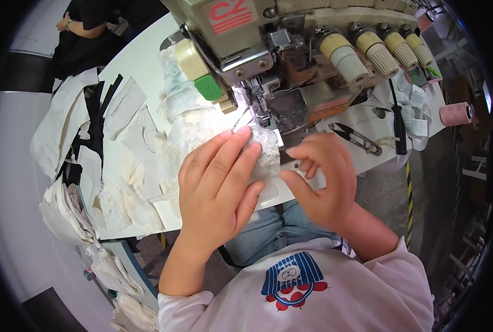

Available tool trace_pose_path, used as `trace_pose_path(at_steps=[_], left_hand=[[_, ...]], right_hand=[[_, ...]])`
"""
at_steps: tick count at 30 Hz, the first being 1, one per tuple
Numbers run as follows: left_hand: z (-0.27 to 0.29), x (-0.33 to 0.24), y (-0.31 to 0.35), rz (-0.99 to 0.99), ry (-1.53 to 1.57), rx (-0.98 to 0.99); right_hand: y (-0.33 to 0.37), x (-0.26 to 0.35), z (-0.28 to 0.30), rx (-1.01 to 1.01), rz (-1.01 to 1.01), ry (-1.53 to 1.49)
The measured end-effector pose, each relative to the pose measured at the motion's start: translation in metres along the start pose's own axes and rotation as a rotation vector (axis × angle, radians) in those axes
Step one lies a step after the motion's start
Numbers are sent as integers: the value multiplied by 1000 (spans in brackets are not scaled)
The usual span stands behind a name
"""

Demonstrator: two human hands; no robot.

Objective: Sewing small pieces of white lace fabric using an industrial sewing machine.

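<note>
My left hand (216, 180) lies on a piece of white lace fabric (267, 157), fingers stretched out and pressing it down just in front of the needle area (259, 105) of an overlock sewing machine (224, 41). More of the pale lace (188, 133) spreads on the table left of that hand. My right hand (329, 185) hovers beside the right edge of the fabric, thumb and forefinger apart and the other fingers curled. Nothing shows between them. A lamp lights the stitching spot brightly, and my left fingertips hide part of the fabric's edge.
Thread snips (358, 138) and a black screwdriver (398, 124) lie on the table (238, 193) at right, near a pink thread spool (455, 114). White and black cloth pieces (64, 124) pile up at left. Another person's arm (89, 30) shows at the far left.
</note>
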State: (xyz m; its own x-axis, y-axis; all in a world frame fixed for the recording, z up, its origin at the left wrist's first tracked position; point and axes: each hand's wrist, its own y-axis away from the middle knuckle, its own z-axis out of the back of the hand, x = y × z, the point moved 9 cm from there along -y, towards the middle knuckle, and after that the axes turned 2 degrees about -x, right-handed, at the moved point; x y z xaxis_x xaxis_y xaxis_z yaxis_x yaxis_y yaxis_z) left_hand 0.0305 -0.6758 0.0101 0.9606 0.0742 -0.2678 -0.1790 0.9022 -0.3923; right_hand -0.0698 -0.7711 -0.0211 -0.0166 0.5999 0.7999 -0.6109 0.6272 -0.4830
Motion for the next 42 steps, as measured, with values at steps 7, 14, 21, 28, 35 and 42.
trace_pose_path(at_steps=[7, 14, 21, 28, 35, 42], left_hand=[[-5, 1, 1, 5, 39, 4], [-7, 5, -5, 28, 29, 29], [-7, 8, -10, 26, 47, 8], [-6, 5, -11, -5, 56, 23], [-6, 4, -13, 11, 29, 6], [0, 8, -4, 28, -11, 39]], right_hand=[[-16, 4, -11, 183, 135, 293], [-18, -1, 1, 14, 149, 280], [-17, 9, -6, 94, 203, 239], [-22, 6, -6, 62, 198, 265], [-24, 5, -6, 54, 159, 287], [-15, 6, -6, 99, 95, 284]])
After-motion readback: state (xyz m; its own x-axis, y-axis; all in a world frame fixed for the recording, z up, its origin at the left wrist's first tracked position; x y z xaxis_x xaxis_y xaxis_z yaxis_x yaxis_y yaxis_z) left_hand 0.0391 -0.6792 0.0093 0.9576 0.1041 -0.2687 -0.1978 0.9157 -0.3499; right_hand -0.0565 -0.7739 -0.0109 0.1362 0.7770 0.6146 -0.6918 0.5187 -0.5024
